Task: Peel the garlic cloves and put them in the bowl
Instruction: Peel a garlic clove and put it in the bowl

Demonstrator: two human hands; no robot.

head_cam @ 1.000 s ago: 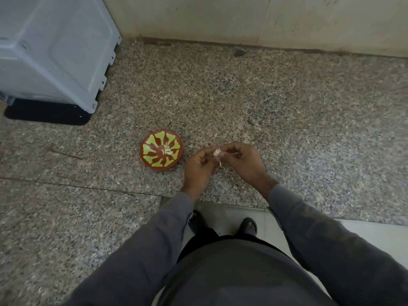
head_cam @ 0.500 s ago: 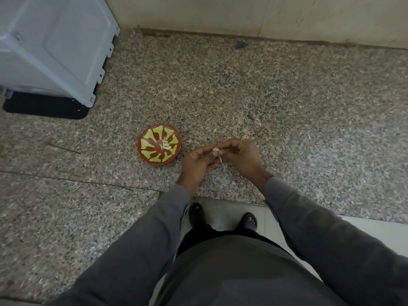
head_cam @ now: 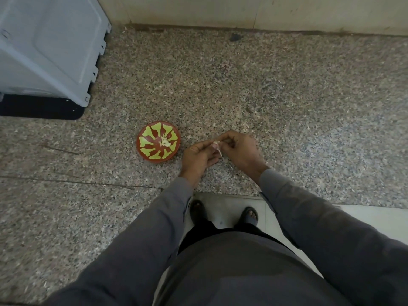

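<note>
closest to me, at six o'clock, i see my grey sleeves (head_cam: 309,221) and, between them, two sandalled feet (head_cam: 225,214) on a pale floor below the counter edge. just beyond, over the speckled granite counter (head_cam: 287,107), both hands meet. my left hand (head_cam: 197,154) has its fingers curled, pinching the garlic clove (head_cam: 216,144) from its nine o'clock side; my right hand (head_cam: 239,146) pinches it from three o'clock, fingers bent in tight. a thin strip of papery skin (head_cam: 219,151) hangs down from the clove toward six o'clock, so i judge the peeling is partway through.

the clove looks tiny and light, firm inside but slick once bare, so i would keep the left fingertips on its sides and let the right nails catch the loose, brittle skin at the tip; that skin will likely tear in flakes rather than come off whole.

further out, at nine o'clock from the hands and just beside the left one, sits the red bowl (head_cam: 145,155) with yellow-green markings, a few pale cloves (head_cam: 165,142) already lying in its middle. at ten o'clock, well apart, a grey plastic appliance (head_cam: 48,47) stands on a black base (head_cam: 39,109). at twelve o'clock the wall (head_cam: 242,12) closes off the counter.
</note>
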